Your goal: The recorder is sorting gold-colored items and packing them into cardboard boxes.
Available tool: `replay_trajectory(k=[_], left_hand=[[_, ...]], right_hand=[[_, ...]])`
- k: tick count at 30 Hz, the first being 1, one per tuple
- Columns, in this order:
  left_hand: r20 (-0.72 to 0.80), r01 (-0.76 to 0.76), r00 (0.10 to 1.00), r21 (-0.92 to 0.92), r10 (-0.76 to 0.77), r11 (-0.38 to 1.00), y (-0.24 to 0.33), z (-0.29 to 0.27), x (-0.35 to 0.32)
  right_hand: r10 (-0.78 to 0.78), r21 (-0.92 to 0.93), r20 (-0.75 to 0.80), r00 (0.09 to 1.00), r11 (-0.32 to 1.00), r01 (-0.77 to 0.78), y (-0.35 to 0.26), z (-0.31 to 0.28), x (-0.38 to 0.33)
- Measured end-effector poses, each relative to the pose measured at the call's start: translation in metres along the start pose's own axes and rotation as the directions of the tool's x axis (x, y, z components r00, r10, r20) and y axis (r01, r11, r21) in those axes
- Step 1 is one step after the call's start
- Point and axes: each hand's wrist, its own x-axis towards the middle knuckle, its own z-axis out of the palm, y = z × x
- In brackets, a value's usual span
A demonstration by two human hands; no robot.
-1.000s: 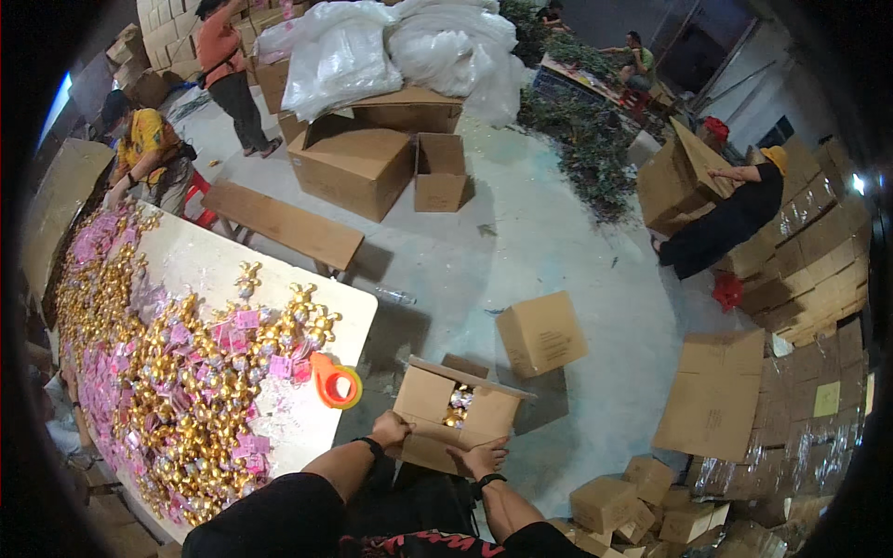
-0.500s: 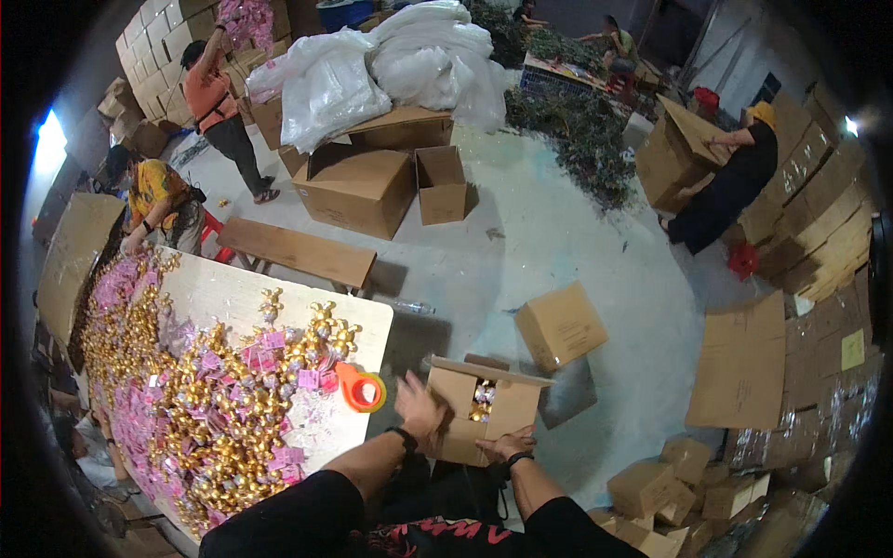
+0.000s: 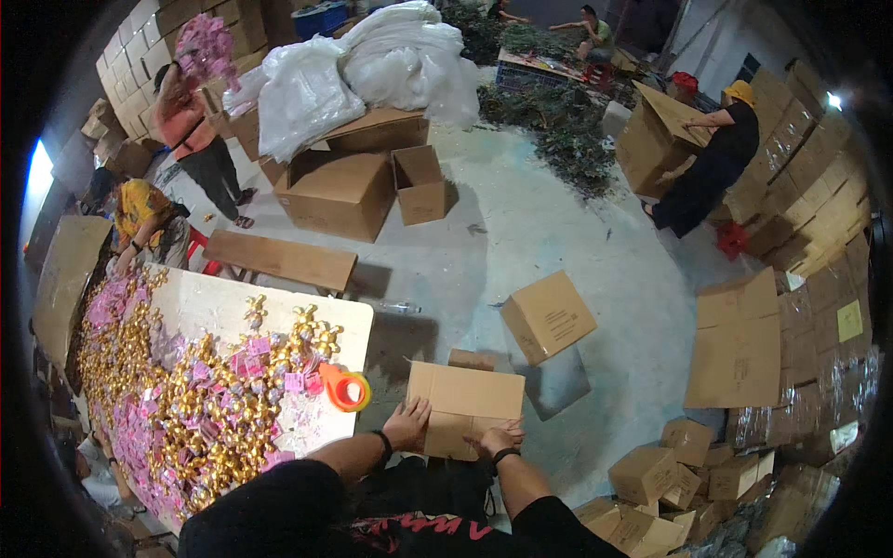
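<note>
Standing beside a pale table [image 3: 200, 298] heaped with gold and pink trinkets [image 3: 200, 409], a person in black has both hands on a cardboard box [image 3: 465, 392], just beyond the table's right edge. Its top faces up, long axis running left to right across their front. Folding looks nearly done: flaps cover the opening; I see no tape, so sealing seems left. The left hand [image 3: 407, 425] lies flat, fingers extended; the right hand [image 3: 496, 438] bends at the near right, its grip unclear. An orange tape dispenser [image 3: 335, 385] rests on the table

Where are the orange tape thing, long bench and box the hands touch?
Orange tape dispenser [image 3: 332, 379], head view: its handle.
Wooden bench [image 3: 281, 259], head view: its seat.
Box [image 3: 468, 391], head view: a top flap.
</note>
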Motion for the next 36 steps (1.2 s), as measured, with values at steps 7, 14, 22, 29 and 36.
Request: replay_trajectory(k=[7,14,22,29,36], left_hand=[[0.243,0.238,0.952,-0.209,-0.185,0.948,0.019,-0.042,0.003],[0.397,0.266,0.905,-0.243,-0.154,0.933,0.015,-0.053,0.012],[0.424,0.294,0.894,-0.309,-0.146,0.905,0.024,-0.082,0.024],[0.361,0.346,0.901,-0.265,-0.240,0.900,0.033,-0.051,0.007],[0.327,0.332,0.909,-0.191,-0.259,0.924,0.031,-0.046,-0.002]], right_hand=[[-0.195,-0.045,-0.309,0.931,0.981,0.190,0.011,0.001,-0.010],[-0.470,-0.347,-0.017,0.882,0.830,0.436,0.007,-0.067,-0.005],[-0.444,0.526,0.294,0.846,0.815,0.245,0.011,-0.037,0.067],[-0.401,0.419,0.355,0.844,0.876,0.240,-0.009,-0.036,0.043],[-0.584,-0.465,0.194,0.788,0.652,0.598,-0.077,-0.061,0.032]])
